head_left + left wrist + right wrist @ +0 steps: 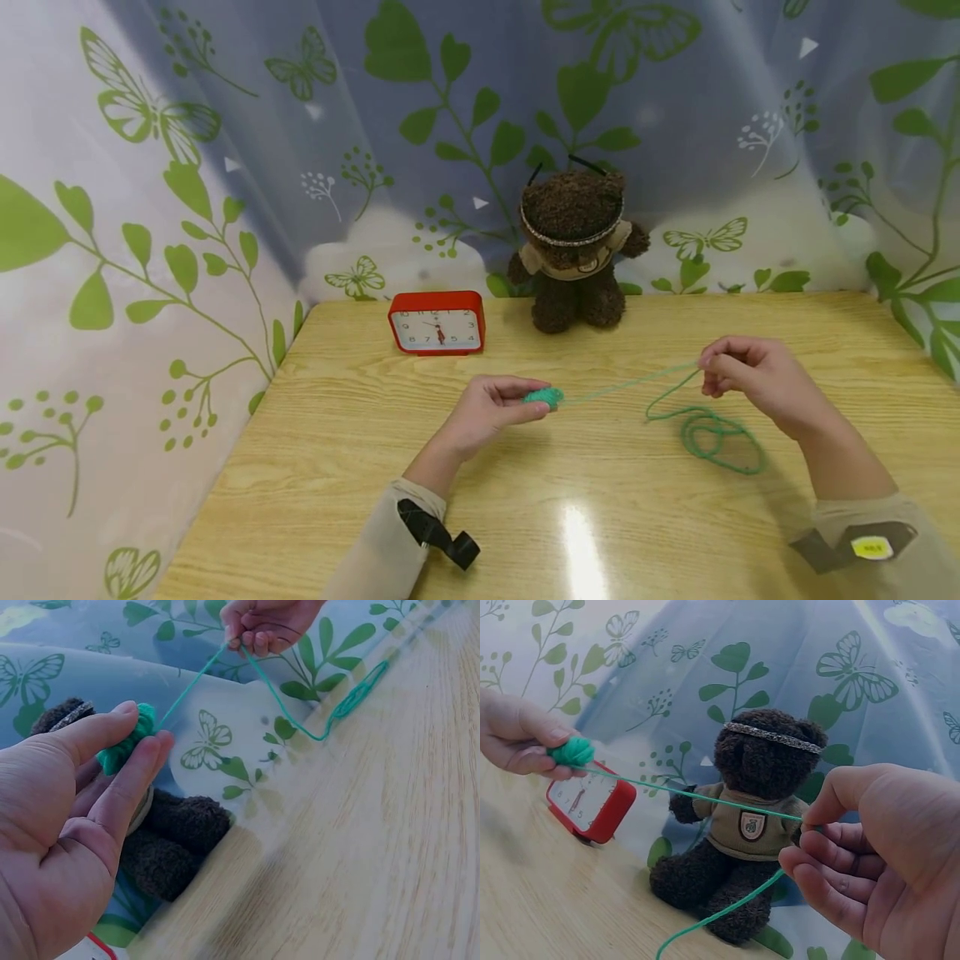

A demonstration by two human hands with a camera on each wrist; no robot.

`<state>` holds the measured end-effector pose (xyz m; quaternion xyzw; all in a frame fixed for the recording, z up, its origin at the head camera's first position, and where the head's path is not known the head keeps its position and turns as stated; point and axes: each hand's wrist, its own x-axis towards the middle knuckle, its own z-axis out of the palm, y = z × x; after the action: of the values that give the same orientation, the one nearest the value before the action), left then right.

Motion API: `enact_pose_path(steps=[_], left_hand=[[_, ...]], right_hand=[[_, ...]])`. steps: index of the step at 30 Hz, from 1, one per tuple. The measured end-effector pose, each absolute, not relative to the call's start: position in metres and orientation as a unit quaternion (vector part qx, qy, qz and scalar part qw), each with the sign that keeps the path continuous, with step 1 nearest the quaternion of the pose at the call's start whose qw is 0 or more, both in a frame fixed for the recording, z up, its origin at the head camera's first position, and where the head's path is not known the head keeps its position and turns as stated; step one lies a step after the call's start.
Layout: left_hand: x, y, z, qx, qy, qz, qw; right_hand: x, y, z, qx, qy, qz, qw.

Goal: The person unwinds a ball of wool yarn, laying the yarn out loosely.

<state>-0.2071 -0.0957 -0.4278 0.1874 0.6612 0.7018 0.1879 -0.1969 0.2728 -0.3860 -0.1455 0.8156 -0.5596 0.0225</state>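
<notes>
A small ball of green yarn point(544, 397) is pinched between the thumb and fingers of my left hand point(492, 414), above the middle of the table. From it a strand of yarn point(697, 797) runs taut to my right hand point(765, 385), whose thumb and forefinger pinch it. Past that pinch the yarn hangs down and lies in loose loops point(708, 442) on the table below the right hand. In the left wrist view the ball point(127, 742) sits near the fingertips, partly hidden by the thumb and fingers.
A red alarm clock point(437, 323) stands at the back left of the wooden table point(315, 467). A dark brown teddy bear point(573, 242) in a tan shirt sits at the back, against a leaf-and-butterfly curtain point(480, 100).
</notes>
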Motion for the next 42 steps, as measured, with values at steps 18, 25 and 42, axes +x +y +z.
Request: enact_pose_path(steps=[18, 25, 42], left_hand=[[-0.208, -0.099, -0.427, 0.196, 0.683, 0.673, 0.205], [-0.208, -0.100, -0.425, 0.185, 0.702, 0.659, 0.198], [-0.209, -0.105, -0.420, 0.163, 0.697, 0.676, 0.175]], right_hand=[[-0.200, 0.289, -0.383, -0.141, 0.759, -0.636, -0.013], [-0.199, 0.300, -0.383, -0.154, 0.712, -0.685, -0.014], [-0.199, 0.336, -0.390, -0.164, 0.791, -0.589, 0.023]])
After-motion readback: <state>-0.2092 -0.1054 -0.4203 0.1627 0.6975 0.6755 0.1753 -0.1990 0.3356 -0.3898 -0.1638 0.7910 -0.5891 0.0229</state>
